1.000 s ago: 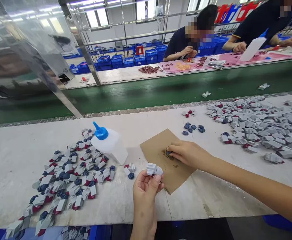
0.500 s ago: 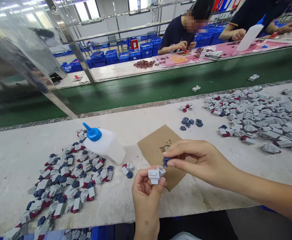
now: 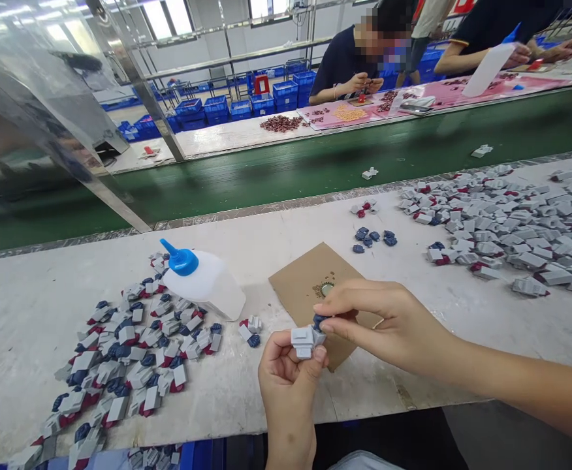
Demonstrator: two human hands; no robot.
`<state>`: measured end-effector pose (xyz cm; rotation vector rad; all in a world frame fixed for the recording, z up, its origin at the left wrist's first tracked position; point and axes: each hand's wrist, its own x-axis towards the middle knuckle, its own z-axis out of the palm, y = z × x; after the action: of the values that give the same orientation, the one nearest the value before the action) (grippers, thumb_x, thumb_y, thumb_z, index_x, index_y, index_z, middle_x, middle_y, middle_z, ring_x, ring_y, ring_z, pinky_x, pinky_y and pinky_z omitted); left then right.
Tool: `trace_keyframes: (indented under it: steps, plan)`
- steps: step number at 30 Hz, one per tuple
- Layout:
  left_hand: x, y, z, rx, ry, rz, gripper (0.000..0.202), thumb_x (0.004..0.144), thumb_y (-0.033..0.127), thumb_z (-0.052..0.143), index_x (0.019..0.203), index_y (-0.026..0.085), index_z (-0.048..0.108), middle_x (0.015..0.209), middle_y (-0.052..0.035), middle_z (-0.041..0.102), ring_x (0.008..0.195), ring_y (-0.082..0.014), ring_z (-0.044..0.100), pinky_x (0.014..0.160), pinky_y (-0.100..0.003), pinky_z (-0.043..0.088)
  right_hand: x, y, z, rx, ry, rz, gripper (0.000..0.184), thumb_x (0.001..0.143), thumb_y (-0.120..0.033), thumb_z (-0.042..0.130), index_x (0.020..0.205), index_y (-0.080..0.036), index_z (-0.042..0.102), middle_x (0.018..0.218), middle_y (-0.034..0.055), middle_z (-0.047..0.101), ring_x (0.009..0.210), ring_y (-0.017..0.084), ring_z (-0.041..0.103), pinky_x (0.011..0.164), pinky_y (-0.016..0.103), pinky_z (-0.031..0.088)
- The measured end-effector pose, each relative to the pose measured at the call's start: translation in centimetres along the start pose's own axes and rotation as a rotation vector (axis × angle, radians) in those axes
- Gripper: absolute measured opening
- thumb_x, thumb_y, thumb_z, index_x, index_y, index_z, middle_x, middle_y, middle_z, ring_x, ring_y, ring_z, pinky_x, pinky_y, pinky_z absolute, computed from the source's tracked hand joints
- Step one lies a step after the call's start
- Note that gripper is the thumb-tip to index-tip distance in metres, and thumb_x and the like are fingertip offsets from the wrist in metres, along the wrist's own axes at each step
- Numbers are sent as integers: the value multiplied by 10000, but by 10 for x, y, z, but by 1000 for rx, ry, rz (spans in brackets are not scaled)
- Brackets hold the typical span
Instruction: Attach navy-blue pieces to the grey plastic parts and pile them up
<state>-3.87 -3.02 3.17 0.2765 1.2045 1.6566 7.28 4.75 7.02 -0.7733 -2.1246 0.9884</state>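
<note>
Two small parts meet above the white table (image 3: 247, 228), by the near-left edge of the flat brown card (image 3: 296, 277): my left hand (image 3: 287, 377) pinches a light-grey, blocky, plastic-looking piece (image 3: 302, 339), my right hand (image 3: 379, 314) a lumpy dark-blue piece (image 3: 318, 322) at its right end. Both look light and stiff, best gripped by the grey's flat sides and the blue's outer edges.

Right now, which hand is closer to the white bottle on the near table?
Left. The left hand is to the right of the bottle, nearer the camera; the right hand is farther right.
</note>
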Motion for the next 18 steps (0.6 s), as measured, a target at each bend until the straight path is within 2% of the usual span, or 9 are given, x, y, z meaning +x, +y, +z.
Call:
trace_keyframes:
  steps: [4, 8, 14, 16, 18]
  plan:
    - [-1, -4, 0, 56, 59, 70, 222, 528, 240, 776, 665, 179, 612, 613, 25, 655, 519, -62, 559, 521, -144, 450, -3, 0, 8, 16, 42, -37, 109, 808, -167, 549, 822, -188, 655, 667, 22, 594, 607, 113, 543, 528, 236, 442]
    - [0, -11, -1, 96, 113, 177, 199, 550, 200, 759, 676, 178, 606, 666, 11, 659, 631, -101, 620, 598, -169, 489, -6, 4, 21, 50, 140, -29, 119, 813, -151, 538, 780, -188, 646, 617, 2, 538, 578, 101, 501, 517, 228, 421]
    - [9, -13, -6, 116, 104, 176, 193, 587, 200, 734, 705, 177, 583, 688, 3, 652, 682, -122, 630, 666, -209, 497, -11, 10, 36, 115, 212, 8, 147, 828, -148, 497, 811, -186, 638, 663, 18, 552, 618, 116, 515, 535, 247, 423]
    - [14, -10, -8, 173, 54, 203, 198, 587, 210, 735, 688, 179, 567, 670, 9, 621, 673, -118, 609, 643, -199, 485, -12, 12, 37, 108, 180, -19, 177, 833, -148, 477, 875, -190, 644, 712, 34, 587, 658, 130, 538, 571, 266, 442]
    - [18, -8, -9, 262, -20, 201, 220, 600, 223, 725, 760, 191, 577, 691, 13, 597, 624, -105, 574, 575, -181, 460, -11, 14, 34, 75, 83, -76, 211, 844, -147, 454, 894, -196, 652, 736, 40, 617, 686, 136, 550, 632, 288, 454]
